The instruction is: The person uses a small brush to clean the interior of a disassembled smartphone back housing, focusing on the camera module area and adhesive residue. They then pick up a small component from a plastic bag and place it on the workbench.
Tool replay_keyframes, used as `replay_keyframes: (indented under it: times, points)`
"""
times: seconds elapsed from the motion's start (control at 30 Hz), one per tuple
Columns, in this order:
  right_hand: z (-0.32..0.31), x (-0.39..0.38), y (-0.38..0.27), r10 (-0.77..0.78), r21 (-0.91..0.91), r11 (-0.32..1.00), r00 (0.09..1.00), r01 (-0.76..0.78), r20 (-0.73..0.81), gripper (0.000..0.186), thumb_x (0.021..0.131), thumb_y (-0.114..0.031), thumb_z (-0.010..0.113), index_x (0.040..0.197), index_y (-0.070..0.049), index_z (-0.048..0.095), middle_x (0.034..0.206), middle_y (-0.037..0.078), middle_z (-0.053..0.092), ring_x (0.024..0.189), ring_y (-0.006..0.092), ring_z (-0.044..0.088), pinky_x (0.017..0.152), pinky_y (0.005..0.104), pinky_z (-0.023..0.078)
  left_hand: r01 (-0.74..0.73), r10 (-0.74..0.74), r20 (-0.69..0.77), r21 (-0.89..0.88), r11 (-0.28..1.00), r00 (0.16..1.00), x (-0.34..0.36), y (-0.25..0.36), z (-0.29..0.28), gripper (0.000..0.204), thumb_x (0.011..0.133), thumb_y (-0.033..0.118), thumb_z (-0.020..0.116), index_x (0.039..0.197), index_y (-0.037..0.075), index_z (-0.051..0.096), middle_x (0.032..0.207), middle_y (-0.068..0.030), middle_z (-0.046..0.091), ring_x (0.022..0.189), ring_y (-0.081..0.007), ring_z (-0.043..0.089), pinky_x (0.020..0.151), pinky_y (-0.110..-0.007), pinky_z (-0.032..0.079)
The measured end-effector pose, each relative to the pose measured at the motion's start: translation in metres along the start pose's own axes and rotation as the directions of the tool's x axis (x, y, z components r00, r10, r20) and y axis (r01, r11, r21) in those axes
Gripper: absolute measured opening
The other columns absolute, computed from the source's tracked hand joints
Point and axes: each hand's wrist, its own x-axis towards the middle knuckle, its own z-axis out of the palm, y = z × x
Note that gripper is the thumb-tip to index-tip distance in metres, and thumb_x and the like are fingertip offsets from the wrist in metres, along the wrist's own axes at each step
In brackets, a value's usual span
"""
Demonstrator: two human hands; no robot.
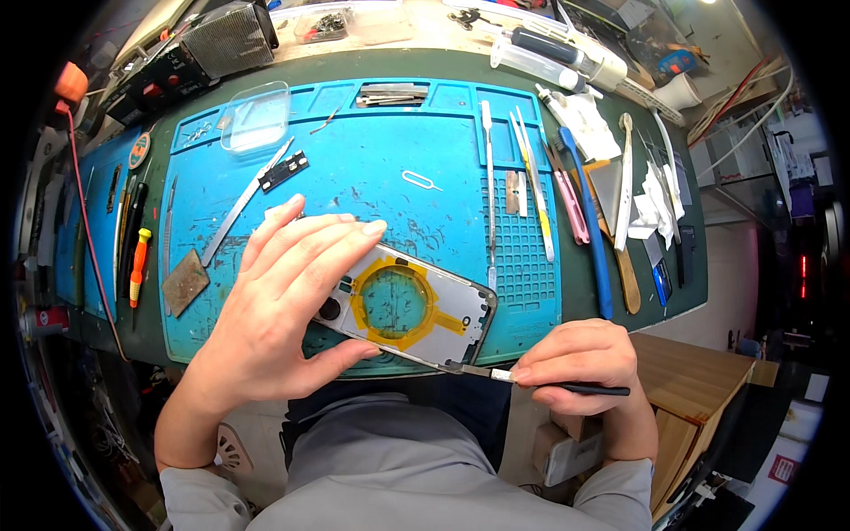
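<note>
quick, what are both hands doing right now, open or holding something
Left hand: closed on the phone housing, thumb at its near edge.
Right hand: closed on a black-handled flat-bladed tool, tip at the housing's edge.

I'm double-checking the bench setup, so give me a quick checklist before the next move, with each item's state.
1. Left hand on the frame: ok, fingers across its upper-left part, thumb at the lower edge.
2. Tool held: ok, in the right hand.
3. Left thumb away from the tool's tip: ok, a gap shows.
4. Tip pressing on the frame: cannot tell; it is at the lower-right corner.
5. Frame fully backed by the mat: cannot tell; it is near the front edge.
6. Wire loop apart from the frame: ok.
</note>
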Motion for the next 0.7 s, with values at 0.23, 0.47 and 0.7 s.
replay_keyframes:
  times: [0.23, 0.47, 0.7]
  points:
    - [0.0006, 0.0004, -0.0004, -0.015, -0.002, 1.000, 1.000, 0.015, 0.016, 0.021, 0.082, -0.004, 0.082, 0.102, -0.001, 0.082, 0.095, 0.012, 0.080, 0.078, 0.0233, 0.078, 0.065, 0.0301, 0.060, -0.003, 0.003, -0.002, -0.003, 1.000, 1.000, 0.0008, 0.0001, 0.0000, 0.089, 0.078, 0.039, 0.089, 0.151, 0.001, 0.053, 0.148, -0.0119, 0.064, 0.142, -0.0343, 0.056, 0.127, -0.060, 0.027]
    - [-0.0001, 0.0022, -0.0019, -0.014, 0.008, 1.000, 0.999, 0.013, 0.030, 0.025, 0.080, -0.001, 0.084, 0.105, -0.001, 0.082, 0.098, 0.012, 0.079, 0.080, 0.0244, 0.077, 0.067, 0.0323, 0.061, 0.008, -0.008, -0.002, -0.004, 1.000, 1.000, 0.0009, 0.0011, -0.0004, 0.091, 0.079, 0.041, 0.089, 0.152, 0.002, 0.052, 0.148, -0.0111, 0.064, 0.141, -0.0343, 0.057, 0.127, -0.061, 0.026]
    - [0.0006, 0.0027, -0.0022, -0.017, -0.005, 1.000, 0.999, 0.018, 0.044, 0.025, 0.082, -0.002, 0.085, 0.106, -0.001, 0.082, 0.099, 0.013, 0.080, 0.080, 0.0251, 0.077, 0.067, 0.0331, 0.061, 0.008, -0.008, -0.003, -0.007, 1.000, 1.000, 0.0005, 0.0006, 0.0002, 0.092, 0.079, 0.043, 0.089, 0.152, 0.001, 0.052, 0.148, -0.0107, 0.064, 0.141, -0.0342, 0.057, 0.127, -0.061, 0.026]
